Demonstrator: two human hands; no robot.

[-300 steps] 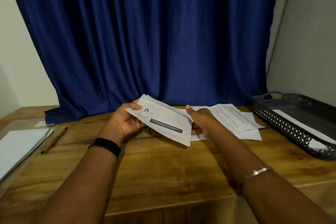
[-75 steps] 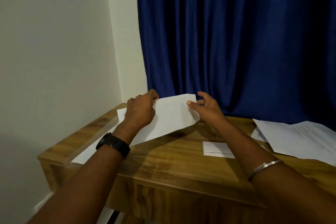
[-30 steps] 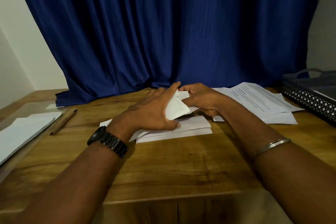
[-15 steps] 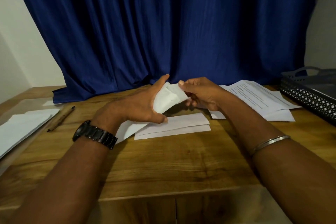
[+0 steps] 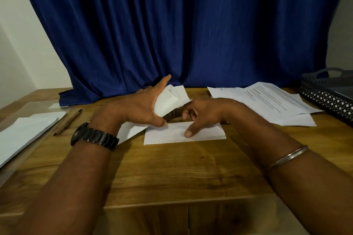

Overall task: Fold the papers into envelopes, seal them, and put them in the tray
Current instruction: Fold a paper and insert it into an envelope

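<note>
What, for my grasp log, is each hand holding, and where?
Left hand grips the envelope around its middle; right hand holds nothing, one fingertip touching the folded paper.

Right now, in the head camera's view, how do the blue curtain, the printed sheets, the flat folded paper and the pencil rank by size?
1. Blue curtain, by far.
2. Printed sheets.
3. Flat folded paper, partly under the right hand.
4. Pencil, smallest.

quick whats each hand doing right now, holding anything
Left hand: grips the white envelope between thumb and fingers.
Right hand: holds nothing; a fingertip rests on the folded paper.
</note>
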